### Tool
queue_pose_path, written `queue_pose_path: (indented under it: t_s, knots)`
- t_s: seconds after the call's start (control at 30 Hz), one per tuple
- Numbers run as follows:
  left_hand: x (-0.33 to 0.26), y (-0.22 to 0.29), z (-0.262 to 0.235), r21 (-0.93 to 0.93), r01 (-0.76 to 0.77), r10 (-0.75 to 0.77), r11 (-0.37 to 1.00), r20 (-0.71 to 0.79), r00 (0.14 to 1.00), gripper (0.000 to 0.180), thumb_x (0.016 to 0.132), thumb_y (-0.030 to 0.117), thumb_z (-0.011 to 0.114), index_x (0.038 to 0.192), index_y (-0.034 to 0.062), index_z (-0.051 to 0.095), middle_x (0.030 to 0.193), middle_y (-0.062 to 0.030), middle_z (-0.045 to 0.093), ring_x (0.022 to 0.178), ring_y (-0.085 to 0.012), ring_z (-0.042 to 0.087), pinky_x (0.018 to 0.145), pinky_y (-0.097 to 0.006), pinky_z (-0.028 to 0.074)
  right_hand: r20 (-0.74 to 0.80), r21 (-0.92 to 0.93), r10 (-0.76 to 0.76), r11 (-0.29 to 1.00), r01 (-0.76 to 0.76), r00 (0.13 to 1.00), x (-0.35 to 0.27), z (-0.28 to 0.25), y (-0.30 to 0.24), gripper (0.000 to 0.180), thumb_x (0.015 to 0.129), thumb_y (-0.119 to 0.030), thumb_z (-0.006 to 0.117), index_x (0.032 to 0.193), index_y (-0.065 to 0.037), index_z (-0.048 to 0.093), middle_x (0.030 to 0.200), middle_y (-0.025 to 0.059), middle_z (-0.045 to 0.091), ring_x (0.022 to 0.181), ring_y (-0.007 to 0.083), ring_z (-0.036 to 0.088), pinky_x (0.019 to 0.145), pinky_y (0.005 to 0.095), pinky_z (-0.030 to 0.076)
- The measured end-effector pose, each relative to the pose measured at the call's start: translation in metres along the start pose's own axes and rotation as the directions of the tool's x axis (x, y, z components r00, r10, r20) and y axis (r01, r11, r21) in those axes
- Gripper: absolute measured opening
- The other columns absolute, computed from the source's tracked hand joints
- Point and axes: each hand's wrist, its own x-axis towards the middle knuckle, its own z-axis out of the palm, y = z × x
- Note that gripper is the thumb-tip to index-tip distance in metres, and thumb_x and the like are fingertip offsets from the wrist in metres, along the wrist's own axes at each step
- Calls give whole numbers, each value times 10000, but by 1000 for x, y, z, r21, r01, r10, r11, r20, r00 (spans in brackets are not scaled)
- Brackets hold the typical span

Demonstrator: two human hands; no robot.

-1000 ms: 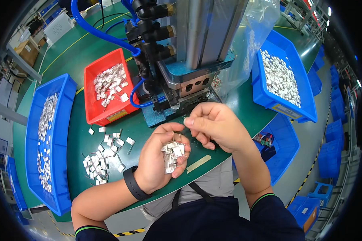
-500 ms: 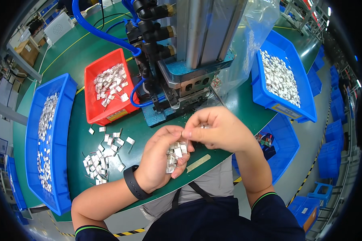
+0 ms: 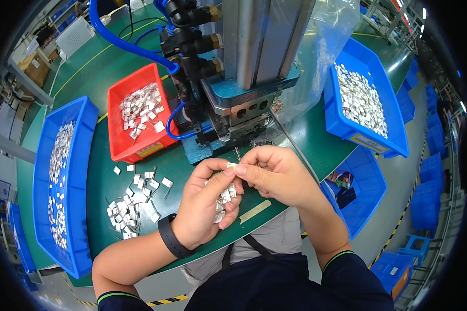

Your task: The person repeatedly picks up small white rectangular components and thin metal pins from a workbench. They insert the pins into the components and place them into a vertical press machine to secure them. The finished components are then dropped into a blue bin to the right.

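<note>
Head view: near the metal press [image 3: 251, 106], left fingers [image 3: 222, 177] and right fingers [image 3: 249, 172] pinch a flat white block [image 3: 231, 165], thin leads [image 3: 238, 154] pointing pressward.

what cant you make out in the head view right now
Head view:
Some white pieces in the left hand: covered by that hand.
Top of the machine: cut off by upper edge.
Part of the lower blue bin: behind table and right forearm.
Pieces in the right blue tray: too small to count.

Machine [image 3: 251, 90] cut off above; palmed white pieces [image 3: 227, 196] seem partly hidden
</note>
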Motion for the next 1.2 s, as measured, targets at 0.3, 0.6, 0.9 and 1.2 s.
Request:
queue_pose_path:
  t_s: [0.3,0.6,0.9,1.2]
  knots:
    - [-1,2,-2,-48,27,-26,998,21,999,105,964,151,503,1044,87,478,788,-105,573,543,-117,478,345,-222,368,-251,-154,-176,978,140,952,2,-6,-5,185,893,-166,639,825,7,640,699,-9,590,635,32,498,552,196,386]
    - [-1,2,-1,-64,42,-41,997,26,999,95,960,142,497,1030,82,472,785,-108,572,546,-120,477,347,-224,370,-344,-196,-221,967,160,912,17,-8,-11,195,850,-154,648,781,28,642,621,0,567,557,38,477,486,217,362]
    - [0,1,0,-35,42,-42,999,-5,999,90,957,169,498,1024,109,491,759,-102,560,503,-134,442,328,-227,312,-349,-186,-227,968,170,909,20,-6,-11,193,847,-149,646,765,24,639,611,-2,559,549,38,468,480,218,356]
    - [0,1,-2,-44,37,-37,998,3,999,92,958,161,478,1027,101,490,772,-109,563,514,-137,447,333,-230,321,-322,-158,-236,968,193,917,22,-6,-6,163,856,-132,650,822,26,633,682,1,583,621,43,497,540,210,388]
